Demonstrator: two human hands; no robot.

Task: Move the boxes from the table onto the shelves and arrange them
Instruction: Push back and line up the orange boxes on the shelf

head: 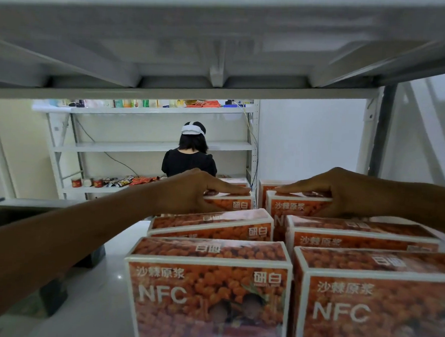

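Observation:
Several orange boxes with white edges and "NFC" print stand in two rows on a white shelf board (98,304). The nearest pair is a left front box (208,297) and a right front box (374,313). My left hand (196,190) reaches deep into the shelf and grips the far left box (236,203) with fingers on its top and thumb on its side. My right hand (339,193) holds the far right box (296,206) the same way. Behind them, the backs of these boxes are hidden.
The shelf above (223,51) hangs low over the boxes. A grey upright post (382,131) stands at the right. Beyond, a person in black (189,161) faces another white shelving unit (152,145) with cans and packets on it.

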